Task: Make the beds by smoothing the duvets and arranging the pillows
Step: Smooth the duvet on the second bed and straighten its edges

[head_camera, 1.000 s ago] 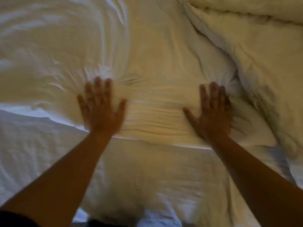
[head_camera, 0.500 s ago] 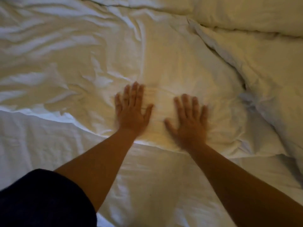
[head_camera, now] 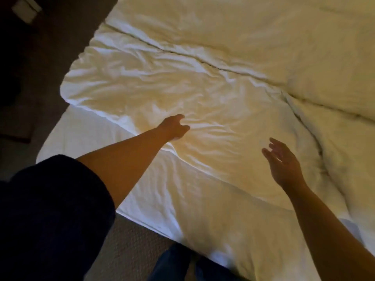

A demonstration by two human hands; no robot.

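Note:
A crumpled white duvet (head_camera: 154, 84) lies across the near bed, its lower edge running over the bare white sheet (head_camera: 203, 209). My left hand (head_camera: 175, 127) reaches out to the duvet near that edge. Its fingers are curled into the cloth, and creases fan out from them. My right hand (head_camera: 284, 161) hovers just above the duvet further right, with fingers spread and relaxed and the palm turned left, holding nothing. A second white duvet (head_camera: 263, 33) lies beyond a dark seam. No pillow can be told apart.
More bulky white bedding (head_camera: 345, 142) is bunched at the right. Dark floor (head_camera: 40, 57) runs along the bed's left side, with a pale flat object (head_camera: 25, 9) at the top left. Beige carpet (head_camera: 132, 240) and my dark trouser legs (head_camera: 174, 262) are at the bed's near edge.
Both hands were pressed flat on the duvet side by side. Now the left has slid left and curled into the cloth, the right has lifted off, and the view has pulled back and left.

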